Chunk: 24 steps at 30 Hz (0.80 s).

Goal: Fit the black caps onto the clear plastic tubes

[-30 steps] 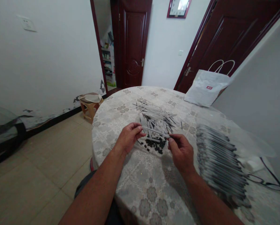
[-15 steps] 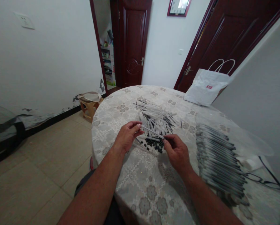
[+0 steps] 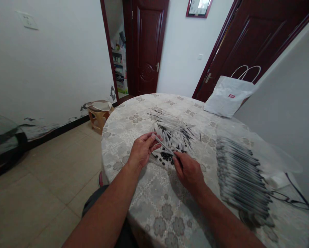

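Note:
A slim, pale pen point(image 3: 164, 145) slants between my two hands above the table. Its upper left end is pinched in the fingertips of my left hand point(image 3: 142, 148). My right hand point(image 3: 189, 169) closes round its lower right end, which the fingers partly cover. Beneath the pen lies a scatter of small black caps point(image 3: 166, 156), some hidden by my right hand. Just beyond, a loose pile of translucent pen barrels point(image 3: 170, 120) is mixed with thin dark refills point(image 3: 186, 135).
On the right, a dense row of pens point(image 3: 242, 175) lies by clear plastic film point(image 3: 278, 156) and eyeglasses point(image 3: 291, 199). A white paper bag point(image 3: 228, 96) stands at the back right of the round, cloth-covered table point(image 3: 146, 193). A wooden stool point(image 3: 99, 119) is left of it.
My right hand has moved left and slightly down, closer to my left hand. The pen now slants more steeply, and less of it shows between the hands.

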Motion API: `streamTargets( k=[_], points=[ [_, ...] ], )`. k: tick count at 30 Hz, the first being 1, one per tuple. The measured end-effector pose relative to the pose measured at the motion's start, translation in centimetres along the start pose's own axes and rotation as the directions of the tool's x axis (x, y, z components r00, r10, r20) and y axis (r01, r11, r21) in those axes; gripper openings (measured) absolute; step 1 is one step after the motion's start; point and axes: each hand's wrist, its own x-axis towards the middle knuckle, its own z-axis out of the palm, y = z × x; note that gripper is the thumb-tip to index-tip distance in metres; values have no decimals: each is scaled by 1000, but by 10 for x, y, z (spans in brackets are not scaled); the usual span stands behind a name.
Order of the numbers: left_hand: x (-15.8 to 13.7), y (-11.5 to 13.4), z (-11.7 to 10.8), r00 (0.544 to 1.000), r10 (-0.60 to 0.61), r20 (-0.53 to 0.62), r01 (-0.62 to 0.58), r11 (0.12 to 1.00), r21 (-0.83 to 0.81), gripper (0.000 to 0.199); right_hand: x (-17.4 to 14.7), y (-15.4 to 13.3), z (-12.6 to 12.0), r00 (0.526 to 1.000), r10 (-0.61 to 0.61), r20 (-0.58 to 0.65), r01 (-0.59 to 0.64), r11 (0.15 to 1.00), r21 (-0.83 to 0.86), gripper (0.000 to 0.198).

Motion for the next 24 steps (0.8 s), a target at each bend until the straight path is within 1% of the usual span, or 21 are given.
streamTargets(
  k=[3,6,8,10,11,12,13,15,16,17,18,19,20,21,22,23,24],
  points=[
    [-1,-1,3,1000,6,-17,-6,1000,-12,26,-1,-5,-1,1000,31,4,-31,999,28,25],
    [-3,-1,5,1000,11,-24,-12,1000,-19,25,1,-11,-6,987,152,46,-157,981,116,24],
    [-4,-1,6,1000,9,-14,-9,1000,-12,25,2,-13,-10,959,262,111,-280,938,207,24],
    [-5,0,5,1000,3,1,-3,1000,2,25,3,-12,-12,908,367,200,-415,848,329,25],
    [-5,0,5,1000,-1,9,1,1000,10,25,4,-11,-12,874,415,253,-485,775,405,26],
    [-5,0,5,1000,-2,15,2,1000,17,25,4,-11,-11,834,457,310,-552,679,484,27],
    [-5,0,5,1000,-4,21,3,1000,21,25,5,-10,-10,790,490,369,-609,560,561,29],
    [-6,0,5,1000,-7,28,7,1000,21,26,7,-9,-9,699,526,484,-683,290,671,31],
    [-6,0,5,1000,-9,28,8,1000,19,27,8,-9,-9,656,531,537,-701,164,694,32],
    [-6,1,5,1000,-12,28,11,1000,17,28,9,-10,-9,616,528,585,-712,57,699,34],
    [-5,1,5,999,-16,28,15,1000,18,29,11,-10,-9,582,515,629,-723,-26,690,35],
    [-5,1,5,1000,-19,25,18,1000,21,30,12,-10,-9,555,496,668,-734,-85,673,36],
    [-5,1,6,1000,-19,21,18,999,28,30,13,-11,-10,536,477,697,-746,-120,656,37],
    [-5,1,6,1000,-19,16,18,999,37,30,13,-11,-10,528,460,714,-756,-128,642,37],
    [-5,1,7,1000,-12,11,11,999,49,30,14,-12,-10,534,447,717,-765,-104,635,36],
    [-5,1,8,1000,-1,2,1,998,63,30,15,-13,-10,552,446,704,-771,-47,635,34],
    [-5,0,9,1000,7,-5,-7,997,79,29,15,-14,-10,582,444,681,-773,43,633,31]
  ],
)
